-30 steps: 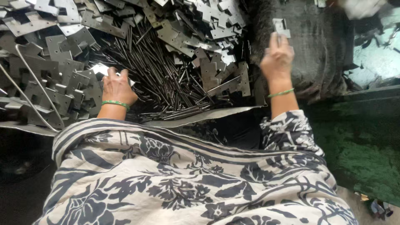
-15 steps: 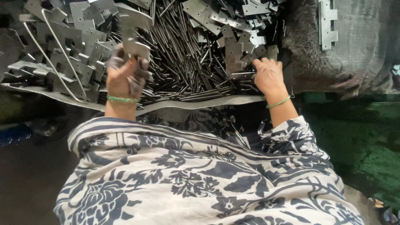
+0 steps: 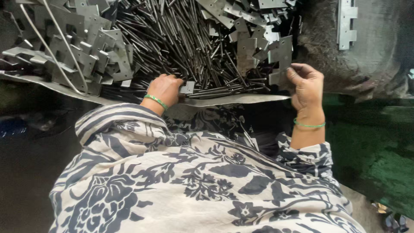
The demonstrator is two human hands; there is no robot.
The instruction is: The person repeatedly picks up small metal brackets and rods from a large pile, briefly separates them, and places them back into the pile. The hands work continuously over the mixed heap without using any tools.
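My left hand (image 3: pixel 166 88), with a green bangle on the wrist, rests on the near edge of a heap of thin dark metal rods (image 3: pixel 181 43) and pinches a small grey metal plate (image 3: pixel 187 87). My right hand (image 3: pixel 306 84), also with a green bangle, touches a notched grey hinge plate (image 3: pixel 280 60) at the right edge of the heap; its fingers curl round the plate's lower corner. Both hands sit above a bent sheet-metal rim (image 3: pixel 233 100) that carries the heap.
Stamped grey hinge plates (image 3: pixel 82 51) and bent wires lie piled at the left. A single plate (image 3: pixel 347 23) lies on dark grey cloth (image 3: pixel 379 51) at the upper right. My patterned white-and-navy garment (image 3: pixel 194 181) fills the foreground. Green flooring (image 3: pixel 379 159) lies at the right.
The left hand came down from the raised plate pile to the heap's near edge, now pinching a small plate. The right hand shifted right and took hold of a hinge plate.
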